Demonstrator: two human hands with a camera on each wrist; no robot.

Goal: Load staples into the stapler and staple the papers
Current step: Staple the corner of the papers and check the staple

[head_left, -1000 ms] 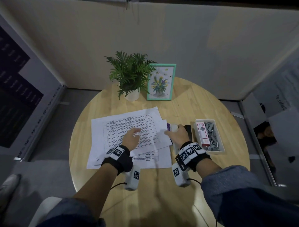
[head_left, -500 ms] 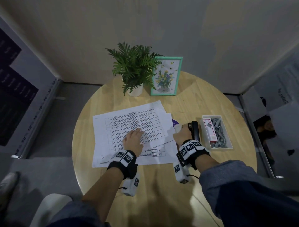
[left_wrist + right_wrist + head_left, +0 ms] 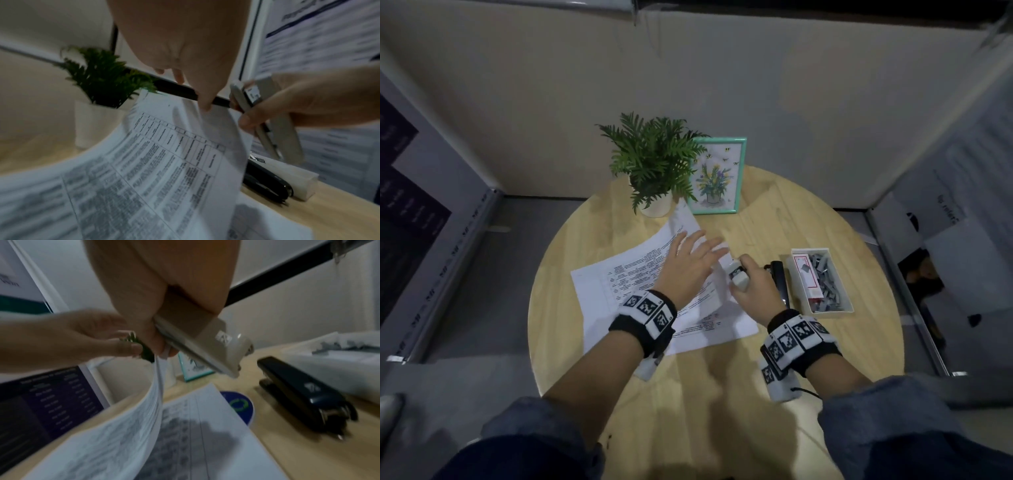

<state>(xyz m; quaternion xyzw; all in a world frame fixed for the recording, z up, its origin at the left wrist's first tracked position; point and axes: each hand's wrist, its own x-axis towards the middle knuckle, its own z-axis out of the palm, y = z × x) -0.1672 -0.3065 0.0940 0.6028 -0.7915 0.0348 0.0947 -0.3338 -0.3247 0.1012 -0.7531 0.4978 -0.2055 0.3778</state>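
My right hand (image 3: pixel 753 294) grips a beige stapler (image 3: pixel 738 275) raised above the round table (image 3: pixel 722 394). In the right wrist view the stapler (image 3: pixel 205 345) points forward, and the raised corner of the printed papers (image 3: pixel 123 426) is caught at my thumb beside it. My left hand (image 3: pixel 691 260) hovers with spread fingers over the lifted papers (image 3: pixel 626 284). In the left wrist view one fingertip (image 3: pixel 205 104) touches the raised edge of the papers (image 3: pixel 144 162) beside the stapler (image 3: pixel 267 121). More sheets lie flat underneath.
A black stapler (image 3: pixel 779 281) lies on the table right of my right hand. Beyond it is a white tray (image 3: pixel 849 301) with loose staples and a staple box. A potted plant (image 3: pixel 654 164) and a framed picture (image 3: pixel 717 174) stand at the back. A purple disc (image 3: pixel 240 404) lies by the papers.
My right hand has lifted off the table with the beige stapler, and the papers' right corner has risen with it. My left hand has left the sheets and moved up and right.
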